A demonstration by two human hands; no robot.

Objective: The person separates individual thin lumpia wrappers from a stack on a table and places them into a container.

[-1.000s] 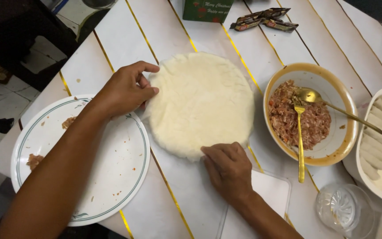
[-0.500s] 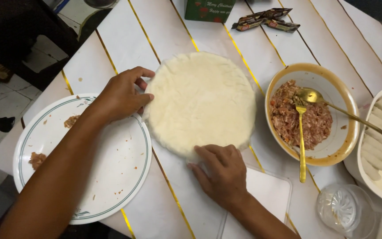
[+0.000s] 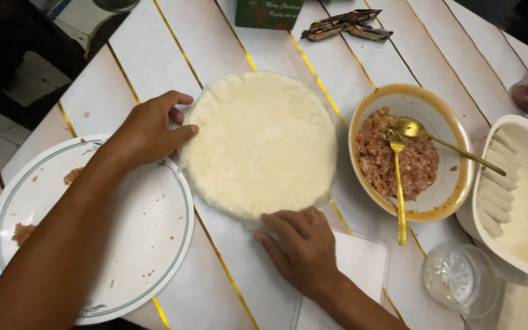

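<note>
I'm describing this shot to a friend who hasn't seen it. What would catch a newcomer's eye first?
A big pale round stack of wrappers lies mid-table, with the left hand at its left edge and the right hand at its near edge. To its right stands a yellow-rimmed bowl of minced filling holding a gold spoon and fork. A crumb-flecked white plate sits at left.

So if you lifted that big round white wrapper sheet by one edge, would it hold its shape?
Probably not: the wrapper sheet looks thin and lies flat with a wrinkled rim, so it would likely droop. Both hands, left and right, touch its edge, suggesting it tears easily.
</note>
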